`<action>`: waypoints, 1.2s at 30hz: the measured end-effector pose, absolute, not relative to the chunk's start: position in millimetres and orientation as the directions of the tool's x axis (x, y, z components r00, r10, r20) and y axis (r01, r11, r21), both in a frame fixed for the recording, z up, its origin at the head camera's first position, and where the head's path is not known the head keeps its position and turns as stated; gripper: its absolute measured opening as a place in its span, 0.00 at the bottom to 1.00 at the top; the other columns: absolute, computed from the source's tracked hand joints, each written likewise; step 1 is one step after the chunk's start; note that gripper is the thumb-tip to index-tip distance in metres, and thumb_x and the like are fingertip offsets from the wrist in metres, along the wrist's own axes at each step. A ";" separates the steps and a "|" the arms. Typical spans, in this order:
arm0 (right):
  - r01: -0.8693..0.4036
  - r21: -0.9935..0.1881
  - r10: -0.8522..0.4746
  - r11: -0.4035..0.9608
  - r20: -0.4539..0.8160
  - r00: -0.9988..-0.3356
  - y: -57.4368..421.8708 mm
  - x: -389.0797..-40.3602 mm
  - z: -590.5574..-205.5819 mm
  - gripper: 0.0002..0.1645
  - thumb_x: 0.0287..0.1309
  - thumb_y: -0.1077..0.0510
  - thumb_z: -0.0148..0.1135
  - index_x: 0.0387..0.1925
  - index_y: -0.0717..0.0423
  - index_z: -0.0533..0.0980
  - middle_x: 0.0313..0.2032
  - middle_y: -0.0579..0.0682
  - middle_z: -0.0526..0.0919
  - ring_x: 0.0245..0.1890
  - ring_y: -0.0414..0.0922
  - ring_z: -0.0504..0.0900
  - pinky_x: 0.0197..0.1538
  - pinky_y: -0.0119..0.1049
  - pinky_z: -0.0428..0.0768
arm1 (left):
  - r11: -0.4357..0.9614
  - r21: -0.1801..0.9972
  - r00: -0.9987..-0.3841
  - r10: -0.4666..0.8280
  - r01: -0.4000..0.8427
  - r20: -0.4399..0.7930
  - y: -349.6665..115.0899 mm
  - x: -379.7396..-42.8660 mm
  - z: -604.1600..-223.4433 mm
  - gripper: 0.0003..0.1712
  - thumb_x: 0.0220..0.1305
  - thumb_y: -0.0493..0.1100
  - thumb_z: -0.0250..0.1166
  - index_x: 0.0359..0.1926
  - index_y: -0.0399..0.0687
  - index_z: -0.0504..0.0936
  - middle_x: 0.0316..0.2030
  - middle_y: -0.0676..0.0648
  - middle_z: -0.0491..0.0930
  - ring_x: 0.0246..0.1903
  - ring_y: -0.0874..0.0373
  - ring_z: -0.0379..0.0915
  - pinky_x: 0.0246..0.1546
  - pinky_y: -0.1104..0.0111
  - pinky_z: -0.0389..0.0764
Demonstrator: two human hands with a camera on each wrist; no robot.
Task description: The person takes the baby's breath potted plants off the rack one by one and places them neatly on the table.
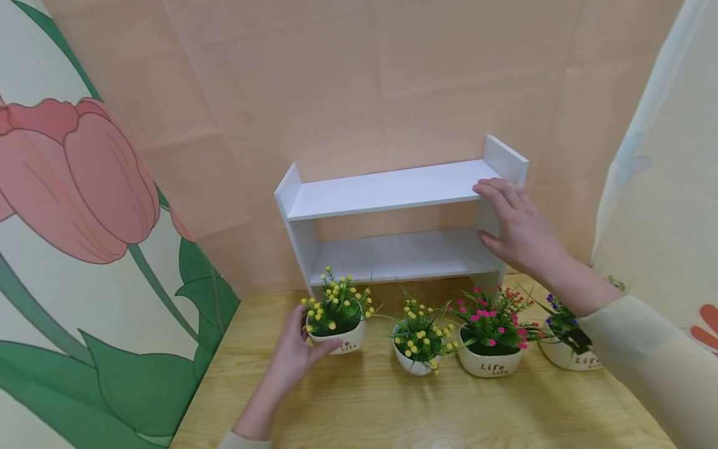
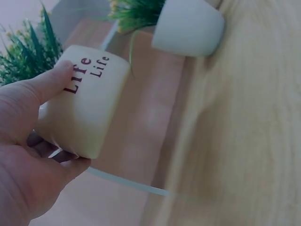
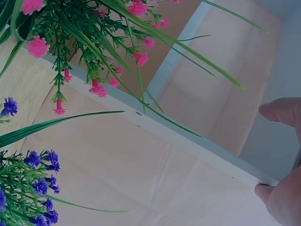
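My left hand (image 1: 294,349) holds a white oval pot (image 2: 89,113) lettered "Life", its thumb across the front and the other fingers at the side and underneath. Yellow artificial flowers (image 1: 336,305) and green leaves fill this pot, which is raised off the table in the left wrist view. My right hand (image 1: 518,221) rests against the right end of a white two-tier shelf (image 1: 387,190). Its fingers lie extended at the upper board's front edge, with the thumb apart below them. In the right wrist view, a fingertip touches the side panel's edge (image 3: 216,162).
On the wooden table (image 1: 359,405), a second yellow-flowered pot (image 1: 414,362), a pink-flowered pot (image 1: 489,363) and a purple-flowered pot (image 1: 566,358) stand in front of the shelf. Behind is a peach cloth backdrop (image 1: 336,81); a tulip-printed panel (image 1: 84,187) borders the left.
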State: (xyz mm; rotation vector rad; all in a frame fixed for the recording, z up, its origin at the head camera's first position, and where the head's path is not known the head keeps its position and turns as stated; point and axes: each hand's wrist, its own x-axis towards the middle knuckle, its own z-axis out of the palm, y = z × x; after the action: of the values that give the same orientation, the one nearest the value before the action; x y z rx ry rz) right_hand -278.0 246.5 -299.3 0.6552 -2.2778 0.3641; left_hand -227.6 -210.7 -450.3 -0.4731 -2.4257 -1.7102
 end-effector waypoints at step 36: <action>-0.567 -0.069 -0.353 0.821 0.718 -0.600 245.4 -280.3 -299.8 0.58 0.46 0.72 0.84 0.78 0.64 0.65 0.75 0.68 0.67 0.76 0.70 0.63 0.84 0.60 0.57 | 0.464 0.827 -0.947 0.209 0.316 0.244 -204.5 -247.0 -513.4 0.60 0.56 0.45 0.88 0.79 0.31 0.61 0.72 0.29 0.70 0.72 0.32 0.72 0.76 0.41 0.69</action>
State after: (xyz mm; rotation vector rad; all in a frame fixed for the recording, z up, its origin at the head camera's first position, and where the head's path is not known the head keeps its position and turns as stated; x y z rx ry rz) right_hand -280.3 245.4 -299.8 0.6708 -2.2702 0.3775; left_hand -247.0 -204.5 -513.4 -0.4672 -2.5945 -1.5014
